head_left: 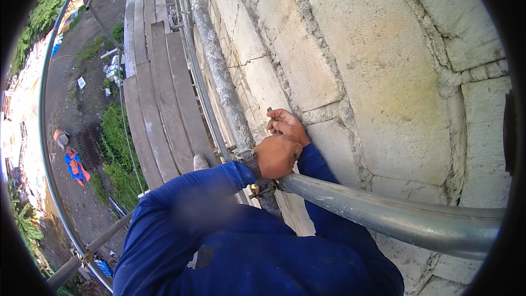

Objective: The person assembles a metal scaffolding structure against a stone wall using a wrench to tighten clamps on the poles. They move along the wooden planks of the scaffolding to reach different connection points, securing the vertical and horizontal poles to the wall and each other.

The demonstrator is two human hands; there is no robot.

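Against the pale stone wall [383, 77], my right hand [290, 125] is closed in a pinch on a thin dark rod [269, 111], whose tip shows above the fingers. What kind of rod it is cannot be made out. My left hand [277, 157], with a wristwatch [246, 159] on its wrist, is bent into a fist just below and partly covers the right hand. Anything inside the left fist is hidden. Both hands are beside the scaffold's rough upright pole [219, 71], above a thick horizontal metal pipe [394, 214] that crosses over my right forearm.
Wooden scaffold planks [159, 93] run along the wall on the left, with a shoe tip [200, 161] on them. A curved guard rail [43, 104] borders the outer side. Far below, a person in an orange helmet [61, 138] stands on the ground near grass [118, 153].
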